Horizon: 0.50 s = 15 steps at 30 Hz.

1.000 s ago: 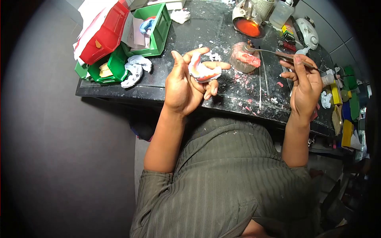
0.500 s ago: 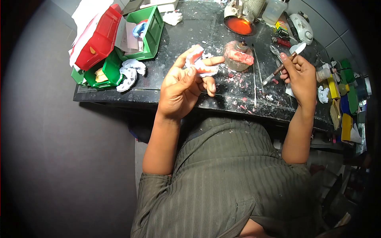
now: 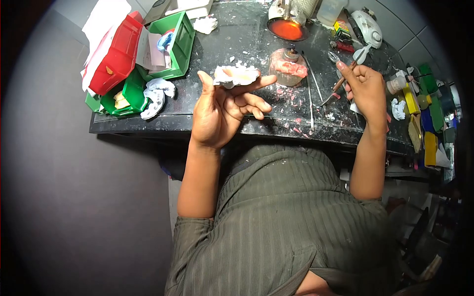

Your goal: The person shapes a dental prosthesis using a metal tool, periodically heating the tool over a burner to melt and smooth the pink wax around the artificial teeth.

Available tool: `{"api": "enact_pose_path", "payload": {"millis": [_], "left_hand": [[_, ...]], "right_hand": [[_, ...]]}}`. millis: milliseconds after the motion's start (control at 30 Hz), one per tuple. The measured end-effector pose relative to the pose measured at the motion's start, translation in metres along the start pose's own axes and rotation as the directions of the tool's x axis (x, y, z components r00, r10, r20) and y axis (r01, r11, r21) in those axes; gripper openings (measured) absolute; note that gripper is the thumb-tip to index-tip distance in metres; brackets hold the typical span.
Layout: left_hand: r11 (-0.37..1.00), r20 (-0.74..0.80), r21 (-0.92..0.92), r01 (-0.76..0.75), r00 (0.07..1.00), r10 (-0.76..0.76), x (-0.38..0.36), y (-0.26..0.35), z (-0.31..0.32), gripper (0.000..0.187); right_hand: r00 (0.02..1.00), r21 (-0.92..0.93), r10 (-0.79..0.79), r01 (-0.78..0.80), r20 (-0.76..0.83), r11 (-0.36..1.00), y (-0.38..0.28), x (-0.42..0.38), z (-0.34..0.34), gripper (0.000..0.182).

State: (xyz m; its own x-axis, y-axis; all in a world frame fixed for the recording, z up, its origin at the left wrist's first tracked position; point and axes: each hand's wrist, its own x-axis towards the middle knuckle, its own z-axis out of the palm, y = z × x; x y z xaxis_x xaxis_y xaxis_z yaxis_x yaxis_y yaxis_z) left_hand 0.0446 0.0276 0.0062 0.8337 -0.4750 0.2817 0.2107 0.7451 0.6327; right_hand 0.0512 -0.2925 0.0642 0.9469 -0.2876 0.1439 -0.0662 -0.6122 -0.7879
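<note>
My left hand [image 3: 217,116] holds up a white dental cast [image 3: 236,75] with a pinkish-orange tint on its inner part. It rests on the extended fingers, while the thumb stands apart from it. Between the thumb and fingers of my right hand [image 3: 368,93] is a brown-handled wax knife [image 3: 339,85], its blade pointing down towards the bench and a spoon-like end above the hand. Between both hands, a glass spirit lamp [image 3: 288,74] with pink wax on its side stands on the bench.
A round pan [image 3: 287,30] of glowing orange-red wax sits at the back. Thin metal tools [image 3: 310,93] lie among wax scraps. Green bins [image 3: 182,47], a red bin [image 3: 114,59] and white casts [image 3: 155,101] are at left. A white device [image 3: 366,30] stands back right.
The cast has turned from its pink-lined side to a more edge-on view, and my left thumb has lifted off it. My right hand has shifted slightly, with the knife still held.
</note>
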Motion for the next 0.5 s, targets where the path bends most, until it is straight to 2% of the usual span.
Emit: {"api": "enact_pose_path", "payload": {"millis": [100, 167, 200, 267, 300, 367, 467, 500], "left_hand": [[0.999, -0.006, -0.035, -0.007, 1.0, 0.007, 0.001, 0.0, 0.002, 0.085], [0.995, -0.039, 0.065, -0.074, 0.996, 0.077, 0.0, -0.001, 0.004, 0.076], [0.99, -0.06, 0.103, -0.091, 0.993, 0.098, 0.0, -0.001, 0.006, 0.074], [0.99, -0.054, 0.097, -0.103, 0.993, 0.109, 0.001, -0.002, 0.009, 0.074], [0.991, -0.089, 0.088, -0.098, 0.99, 0.106, 0.001, -0.002, 0.01, 0.075], [0.991, -0.139, 0.088, -0.103, 0.984, 0.115, 0.0, -0.003, 0.01, 0.08], [0.993, -0.118, 0.086, -0.079, 0.989, 0.088, 0.0, -0.002, 0.006, 0.081], [0.994, -0.105, 0.084, -0.07, 0.991, 0.078, 0.001, -0.002, 0.006, 0.082]], "right_hand": [[1.0, -0.022, -0.017, 0.016, -0.021, 1.0, 0.004, 0.0, 0.001, 0.046], [0.999, -0.005, -0.038, 0.038, -0.035, 0.999, 0.003, -0.002, 0.002, 0.045], [0.999, -0.069, -0.024, 0.021, -0.036, 0.997, 0.002, -0.003, 0.0, 0.041], [0.982, -0.237, -0.135, 0.101, -0.132, 0.966, -0.003, -0.01, 0.0, 0.034], [0.981, -0.241, -0.136, 0.101, -0.135, 0.965, -0.006, -0.014, 0.0, 0.034], [0.984, 0.044, -0.175, 0.177, -0.031, 0.983, -0.01, -0.028, 0.004, 0.027], [0.954, -0.008, -0.251, 0.256, 0.164, 0.967, -0.025, -0.052, -0.002, 0.017], [0.956, -0.011, -0.246, 0.251, 0.161, 0.968, -0.028, -0.056, -0.007, 0.017]]}}
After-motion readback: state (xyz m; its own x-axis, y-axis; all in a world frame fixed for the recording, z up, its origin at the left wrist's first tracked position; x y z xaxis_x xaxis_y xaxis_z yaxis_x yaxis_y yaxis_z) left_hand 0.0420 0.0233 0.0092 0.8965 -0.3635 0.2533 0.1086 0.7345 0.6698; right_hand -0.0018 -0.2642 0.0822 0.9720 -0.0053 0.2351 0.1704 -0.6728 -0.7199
